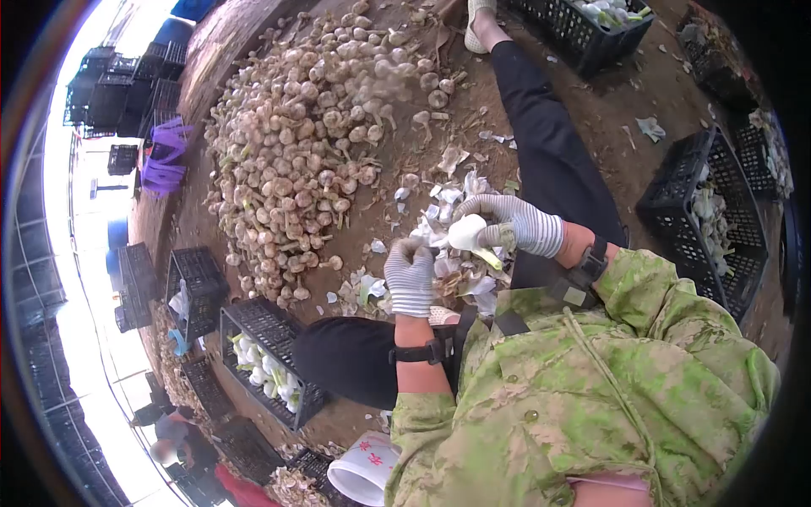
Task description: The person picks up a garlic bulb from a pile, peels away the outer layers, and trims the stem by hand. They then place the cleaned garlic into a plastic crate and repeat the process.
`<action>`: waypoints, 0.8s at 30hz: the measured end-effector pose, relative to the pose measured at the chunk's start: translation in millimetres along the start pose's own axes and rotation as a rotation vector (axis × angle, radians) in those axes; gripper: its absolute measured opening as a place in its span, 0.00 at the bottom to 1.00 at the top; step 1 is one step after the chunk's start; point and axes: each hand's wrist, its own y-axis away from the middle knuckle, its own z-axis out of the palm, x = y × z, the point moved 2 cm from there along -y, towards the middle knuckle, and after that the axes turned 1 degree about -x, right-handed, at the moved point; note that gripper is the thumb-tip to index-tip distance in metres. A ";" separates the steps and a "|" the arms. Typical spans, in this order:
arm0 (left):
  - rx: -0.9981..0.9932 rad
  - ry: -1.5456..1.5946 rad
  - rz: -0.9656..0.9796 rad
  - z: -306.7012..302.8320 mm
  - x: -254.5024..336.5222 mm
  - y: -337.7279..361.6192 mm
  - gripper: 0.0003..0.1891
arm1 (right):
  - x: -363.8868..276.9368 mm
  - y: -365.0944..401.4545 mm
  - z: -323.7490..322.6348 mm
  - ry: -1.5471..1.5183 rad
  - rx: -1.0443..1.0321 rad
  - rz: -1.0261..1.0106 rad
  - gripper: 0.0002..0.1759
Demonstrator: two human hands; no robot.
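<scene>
My right hand (515, 221), in a striped white glove, is wrapped round a peeled white garlic bulb (467, 233) whose short green stem points down to the right. Close beside it on the left, my left hand (409, 269) wears a matching glove, its fingers curled together near the bulb; whatever they pinch is too small to make out. Under and between both hands, loose papery garlic skins (448, 203) lie scattered on the ground. A large heap of unpeeled garlic (296, 160) spreads out ahead and to the left.
A black crate (270, 338) of peeled garlic stands beside my left knee. Another crate (591, 42) holds white bulbs at the top, and a crate with garlic (739, 215) stands at right. A white bucket (365, 470) is at the bottom. Another person (182, 439) is at lower left.
</scene>
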 end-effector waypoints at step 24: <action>-0.093 0.534 0.091 0.6 75.7 31.2 0.03 | 13.1 -8.2 -2.1 -0.555 -0.023 0.139 0.41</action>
